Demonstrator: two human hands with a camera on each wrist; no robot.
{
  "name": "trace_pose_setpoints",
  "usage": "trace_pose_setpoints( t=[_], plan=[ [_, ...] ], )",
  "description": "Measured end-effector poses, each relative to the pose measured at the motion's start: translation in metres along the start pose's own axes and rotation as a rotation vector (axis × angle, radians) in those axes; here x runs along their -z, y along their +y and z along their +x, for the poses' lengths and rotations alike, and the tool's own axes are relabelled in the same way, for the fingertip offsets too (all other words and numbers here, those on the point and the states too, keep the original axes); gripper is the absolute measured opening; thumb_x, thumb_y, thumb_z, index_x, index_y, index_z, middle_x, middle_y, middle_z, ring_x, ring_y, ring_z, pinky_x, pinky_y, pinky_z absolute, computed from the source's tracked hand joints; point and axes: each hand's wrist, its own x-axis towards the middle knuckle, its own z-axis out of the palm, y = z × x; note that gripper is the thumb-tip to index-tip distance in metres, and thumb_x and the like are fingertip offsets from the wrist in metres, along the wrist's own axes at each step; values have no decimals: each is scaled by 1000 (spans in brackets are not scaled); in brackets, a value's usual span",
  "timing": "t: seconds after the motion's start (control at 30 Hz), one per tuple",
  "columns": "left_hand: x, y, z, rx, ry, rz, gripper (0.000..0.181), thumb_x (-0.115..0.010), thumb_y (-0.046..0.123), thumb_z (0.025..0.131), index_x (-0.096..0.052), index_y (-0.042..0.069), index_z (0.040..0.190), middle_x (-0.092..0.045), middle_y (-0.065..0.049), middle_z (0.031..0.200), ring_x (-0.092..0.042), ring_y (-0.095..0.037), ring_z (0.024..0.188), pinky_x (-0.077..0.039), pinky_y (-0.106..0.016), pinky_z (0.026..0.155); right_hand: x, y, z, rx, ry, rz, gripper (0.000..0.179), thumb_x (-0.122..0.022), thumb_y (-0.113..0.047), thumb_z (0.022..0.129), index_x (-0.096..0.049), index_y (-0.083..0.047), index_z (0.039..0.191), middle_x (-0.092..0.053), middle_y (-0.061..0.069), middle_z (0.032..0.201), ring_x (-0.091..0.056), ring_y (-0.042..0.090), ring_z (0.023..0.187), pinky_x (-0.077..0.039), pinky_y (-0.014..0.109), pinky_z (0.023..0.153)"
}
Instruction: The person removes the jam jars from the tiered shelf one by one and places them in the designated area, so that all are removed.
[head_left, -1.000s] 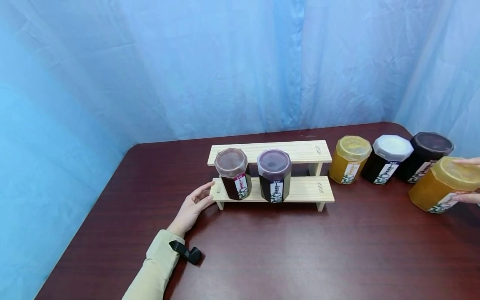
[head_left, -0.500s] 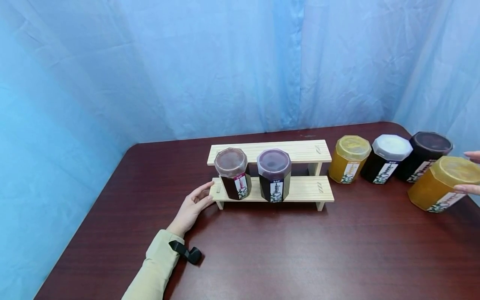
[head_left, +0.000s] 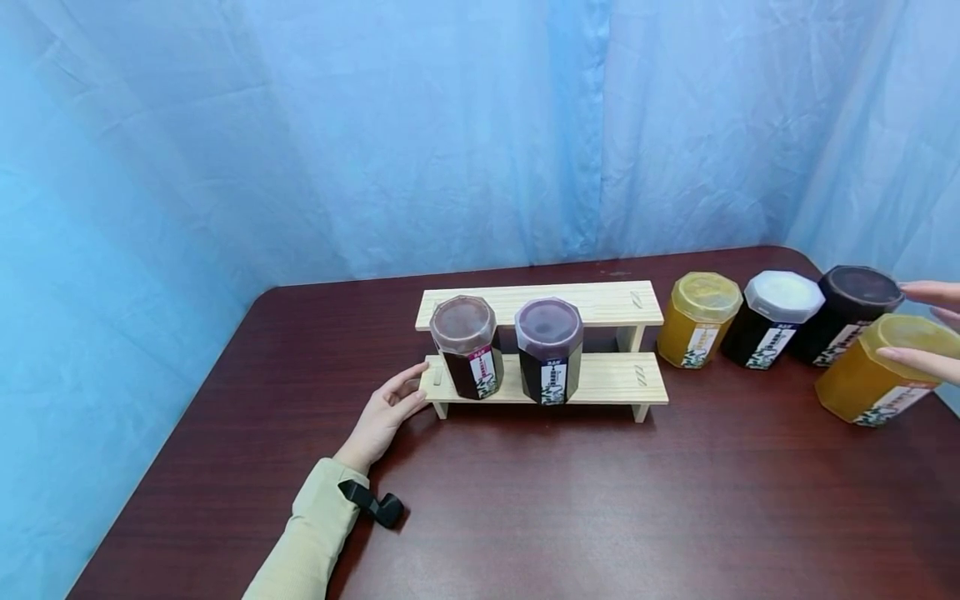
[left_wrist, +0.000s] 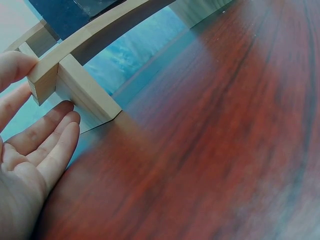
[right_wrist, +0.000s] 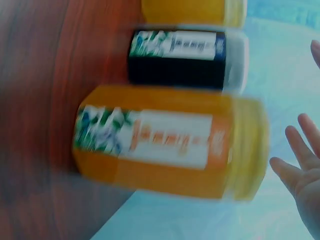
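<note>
My left hand (head_left: 381, 421) touches the left end of the lower step of a two-tier wooden shelf rack (head_left: 611, 379); in the left wrist view, thumb and finger meet the board's end (left_wrist: 42, 82) while the other fingers lie loosely near its leg. Two dark jars stand on that lower step: one with a pink-topped label (head_left: 463, 333), one with a purplish lid (head_left: 550, 350). At the far right, my right hand (head_left: 933, 333) is spread beside the lid of an amber jar (head_left: 862, 375). The right wrist view shows a gap between its fingers (right_wrist: 287, 175) and that jar (right_wrist: 165, 175).
To the right of the rack stand a yellow jar (head_left: 697, 321), a dark jar with a white lid (head_left: 776, 312) and a dark jar with a dark lid (head_left: 862, 287). Blue curtains (head_left: 420, 133) hang behind the dark red table (head_left: 570, 517).
My right hand has let go of the amber jar and lifted off it to the right, its fingers spreading. The left hand and the jars have stayed in place.
</note>
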Motion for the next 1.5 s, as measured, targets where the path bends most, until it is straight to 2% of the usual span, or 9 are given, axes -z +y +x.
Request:
trace_pose_setpoints(
  t=[0.23, 0.47, 0.63, 1.0, 1.1, 1.27, 1.33, 1.43, 1.5],
  plan=[
    [0, 0, 1, 15, 1, 8, 51, -56, 8, 94, -40, 1, 142, -51, -16, 129, -57, -3, 103, -49, -19, 90, -6, -93, -4, 126, -49, 124, 63, -66, 14, 79, -50, -9, 136, -41, -32, 122, -35, -19, 118, -21, 2, 104],
    [1, 0, 0, 22, 2, 25, 51, -56, 9, 94, -41, 3, 142, -51, -16, 127, -57, -4, 104, -49, -19, 90, -21, -132, -1, 58, -198, 155, 72, -77, 7, 72, -48, -12, 135, -41, -32, 122, -35, -24, 113, -28, -6, 86],
    [2, -1, 0, 27, 4, 24, 51, -57, 10, 94, -41, 3, 142, -50, -15, 128, -56, -5, 104, -49, -20, 90, -36, -159, 5, 182, -229, 259, 79, -78, 16, 64, -48, -5, 134, -49, -21, 125, -43, -16, 116, -33, -2, 90],
    [1, 0, -1, 23, 13, 22, 50, -56, 9, 94, -42, 3, 142, -52, -15, 124, -56, -5, 103, -49, -21, 91, -67, -192, 12, 195, -344, 304, 87, -82, 5, 66, -41, -12, 140, -45, -24, 128, -42, -13, 117, -32, 0, 93],
    [1, -1, 0, 18, 7, 22, 51, -57, 10, 94, -41, 3, 142, -53, -13, 123, -56, -5, 103, -49, -21, 91, -75, -199, 14, 215, -385, 305, 88, -83, 1, 67, -38, -14, 142, -44, -16, 133, -40, -14, 119, -32, -1, 93],
    [1, -1, -1, -6, -11, 5, 51, -56, 8, 94, -39, 1, 142, -55, -6, 117, -57, -5, 102, -50, -21, 90, -86, -211, 16, 239, -442, 313, 91, -83, -5, 69, -34, -14, 144, -42, 16, 140, -43, 20, 130, -29, -1, 95],
    [2, -1, -1, -14, -16, 0, 52, -56, 8, 94, -39, 0, 142, -55, -3, 114, -57, -5, 101, -50, -21, 90, -91, -216, 16, 244, -460, 324, 92, -84, -7, 68, -34, -13, 145, -42, 21, 140, -42, 35, 127, -28, -1, 95],
    [1, -1, -1, -19, -20, 1, 52, -56, 7, 94, -38, -1, 142, -56, 0, 111, -57, -4, 101, -50, -21, 90, -100, -222, 16, 283, -476, 355, 93, -85, -6, 67, -34, -10, 144, -40, 21, 140, -42, 39, 124, -30, 2, 98],
    [1, -1, -1, -16, -16, 8, 52, -56, 7, 94, -38, -1, 142, -56, 0, 110, -57, -4, 100, -50, -21, 90, -106, -225, 16, 307, -490, 377, 94, -86, -7, 66, -34, -9, 144, -39, 19, 141, -43, 37, 124, -36, 15, 104]
  ],
)
